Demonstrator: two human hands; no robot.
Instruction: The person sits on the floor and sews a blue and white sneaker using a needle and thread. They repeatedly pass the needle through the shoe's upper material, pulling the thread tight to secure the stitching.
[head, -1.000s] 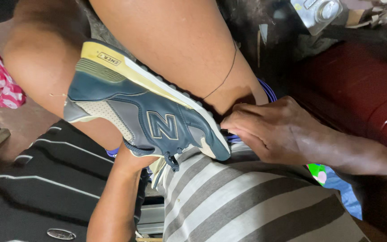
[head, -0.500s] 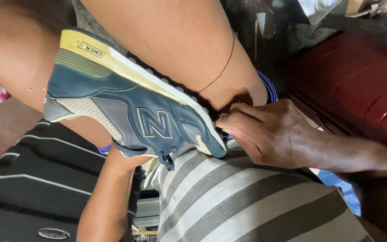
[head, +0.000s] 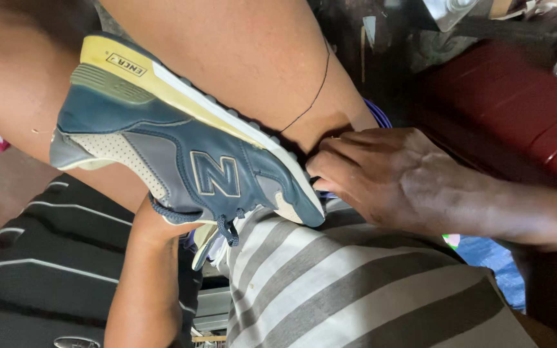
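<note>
A small white rectangular label [head: 126, 65] sits on the sneaker's [head: 182, 161] yellow heel sole.

Head view. A blue-and-grey sneaker [head: 188, 161] with a yellowed sole lies on its side, sole uppermost, against a bare thigh [head: 227, 58]. The left hand is hidden inside the sneaker's opening; only the forearm [head: 146, 283] shows, entering from below. The right hand [head: 381, 174] rests palm-down just beside the toe, fingertips [head: 320, 169] pressed to the sole's edge. Grey-striped cloth [head: 356, 283] covers the lap below; a red surface [head: 510, 109] lies at upper right.
</note>
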